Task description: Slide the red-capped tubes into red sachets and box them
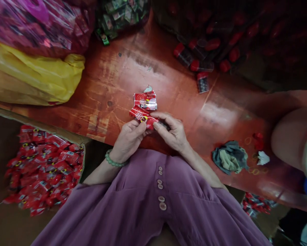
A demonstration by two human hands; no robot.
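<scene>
Both hands meet over the near edge of the table. My left hand (131, 136), a green bead bracelet on its wrist, is closed around the left part of a red printed plastic sleeve (143, 117). Thumb and fingers of my right hand (172, 131) are closed at the sleeve's right end, on a small container (164, 125) whose dark, clear side shows between them. How far the container sits inside the sleeve is hidden by the fingers. Just beyond lies a stack of flat red printed sleeves (145, 100).
At the left, a cardboard box (84, 160) holds many red wrapped packs (44, 167). Yellow (40, 78) and pink bags (53, 30) lie behind it. Red-capped containers (202, 82) pile up back right. A crumpled cloth (230, 157) and a bucket (289, 140) are at the right.
</scene>
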